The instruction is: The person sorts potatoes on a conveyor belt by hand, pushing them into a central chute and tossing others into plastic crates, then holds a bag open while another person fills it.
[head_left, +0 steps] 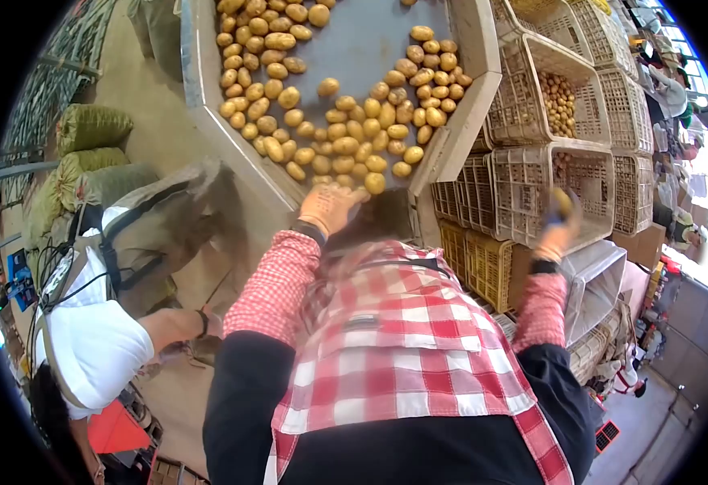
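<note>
Many yellow potatoes (344, 145) lie on the grey surface of a wide sorting chute (362, 48) in front of me. My left hand (330, 208) rests at the chute's near lip, against the closest potatoes. Its thumb is spread to the right and nothing shows held in it. My right hand (558, 230) is out to the right, smeared by motion, at the opening of a plastic crate (524, 182). A potato (562, 200) shows at its fingers, which look closed round it. A few potatoes are partly visible inside that crate.
More crates (524, 89) are stacked on the right, one holding small potatoes (558, 105). Yellow crates (483, 263) stand below them. At left, a person in a white shirt (99, 356) is close by, near green mesh sacks (87, 129). Other people are farther right.
</note>
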Demonstrator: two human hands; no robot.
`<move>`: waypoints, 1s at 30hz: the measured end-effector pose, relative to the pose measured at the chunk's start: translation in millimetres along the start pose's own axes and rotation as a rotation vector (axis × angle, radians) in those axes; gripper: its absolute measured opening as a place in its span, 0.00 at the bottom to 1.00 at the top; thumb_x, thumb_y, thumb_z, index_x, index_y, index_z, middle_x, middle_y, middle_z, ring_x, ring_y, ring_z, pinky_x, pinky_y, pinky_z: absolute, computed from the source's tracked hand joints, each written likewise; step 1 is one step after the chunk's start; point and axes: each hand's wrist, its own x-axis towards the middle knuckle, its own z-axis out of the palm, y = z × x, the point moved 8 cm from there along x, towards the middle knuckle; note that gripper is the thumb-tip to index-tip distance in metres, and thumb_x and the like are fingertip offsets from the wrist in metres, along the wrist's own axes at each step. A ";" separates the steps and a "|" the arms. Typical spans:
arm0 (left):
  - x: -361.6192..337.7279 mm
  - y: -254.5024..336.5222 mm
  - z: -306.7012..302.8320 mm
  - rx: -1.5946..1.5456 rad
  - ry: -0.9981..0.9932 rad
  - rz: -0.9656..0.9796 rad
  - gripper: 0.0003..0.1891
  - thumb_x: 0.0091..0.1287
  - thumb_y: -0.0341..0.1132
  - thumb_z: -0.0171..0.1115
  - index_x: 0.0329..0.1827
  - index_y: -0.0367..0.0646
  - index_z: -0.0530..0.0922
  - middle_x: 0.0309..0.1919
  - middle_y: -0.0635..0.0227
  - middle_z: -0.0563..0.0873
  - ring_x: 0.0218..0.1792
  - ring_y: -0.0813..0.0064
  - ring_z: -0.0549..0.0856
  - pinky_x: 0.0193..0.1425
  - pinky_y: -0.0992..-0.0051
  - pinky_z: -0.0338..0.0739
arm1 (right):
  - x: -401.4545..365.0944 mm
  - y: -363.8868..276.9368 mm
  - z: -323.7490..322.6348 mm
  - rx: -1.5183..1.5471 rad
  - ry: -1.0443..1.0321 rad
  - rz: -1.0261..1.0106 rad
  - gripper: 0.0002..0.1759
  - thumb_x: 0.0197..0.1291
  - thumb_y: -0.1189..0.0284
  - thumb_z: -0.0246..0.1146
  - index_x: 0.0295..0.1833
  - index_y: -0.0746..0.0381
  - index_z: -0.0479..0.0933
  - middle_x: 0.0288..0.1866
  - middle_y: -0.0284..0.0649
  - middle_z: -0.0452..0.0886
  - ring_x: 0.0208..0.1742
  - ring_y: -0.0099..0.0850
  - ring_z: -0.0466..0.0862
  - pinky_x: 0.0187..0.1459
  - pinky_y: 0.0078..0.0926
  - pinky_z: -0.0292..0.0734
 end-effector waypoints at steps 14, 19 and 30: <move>-0.4 6.1 -13.7 0.001 -0.099 -0.052 0.21 0.72 0.34 0.55 0.65 0.65 0.83 0.49 0.66 0.90 0.55 0.63 0.88 0.63 0.62 0.79 | -4.6 -150.0 169.4 -0.214 -0.432 -0.875 0.23 0.64 0.80 0.67 0.65 0.62 0.81 0.64 0.51 0.85 0.64 0.47 0.84 0.68 0.41 0.79; -5.9 -10.8 -54.2 -0.196 0.165 -0.116 0.17 0.71 0.42 0.64 0.60 0.52 0.86 0.54 0.58 0.90 0.59 0.52 0.85 0.65 0.57 0.79 | -34.2 -131.8 347.1 -0.587 -0.820 -0.440 0.38 0.72 0.53 0.65 0.84 0.41 0.61 0.86 0.50 0.58 0.81 0.55 0.65 0.78 0.57 0.66; 14.7 -60.3 -74.4 0.266 -0.068 -0.630 0.42 0.68 0.58 0.68 0.85 0.72 0.61 0.88 0.60 0.51 0.85 0.42 0.53 0.85 0.35 0.47 | -206.0 -95.5 309.3 -0.787 -1.108 -0.846 0.39 0.70 0.67 0.60 0.85 0.50 0.59 0.89 0.42 0.54 0.87 0.54 0.54 0.79 0.75 0.49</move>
